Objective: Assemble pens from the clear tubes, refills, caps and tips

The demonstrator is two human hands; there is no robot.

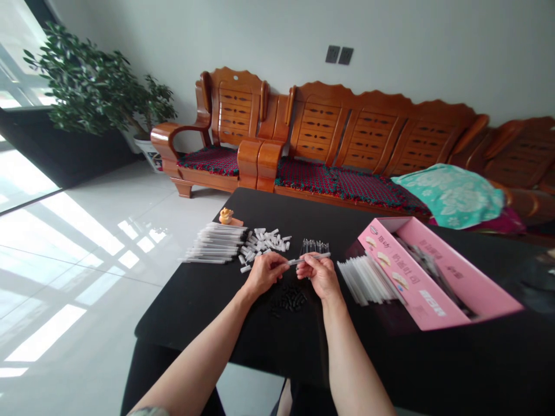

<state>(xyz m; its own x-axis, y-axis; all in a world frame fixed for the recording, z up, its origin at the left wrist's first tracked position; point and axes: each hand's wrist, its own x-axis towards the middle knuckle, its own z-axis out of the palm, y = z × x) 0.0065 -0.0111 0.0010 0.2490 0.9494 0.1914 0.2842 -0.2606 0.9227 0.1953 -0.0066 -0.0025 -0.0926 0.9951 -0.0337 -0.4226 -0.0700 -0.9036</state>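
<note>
Bare forearms (pixel 202 348) lead to left hand (pixel 266 271) and right hand (pixel 321 275), together pinching a slim, whitish plastic tube (pixel 295 262) over the black rectangular desk (pixel 186 312), where a loosened fingertip grip could drop it, scattering the small black pieces (pixel 292 299) nearby.

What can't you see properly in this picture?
All in the head view:
Thin tube: one end is hidden by the left hand.
Contents of the pink box: blurred, and partly hidden by its near wall.
Small black pieces: too small to tell their exact shape.
Wooden seat at far right: cut off by the picture's edge.
</note>
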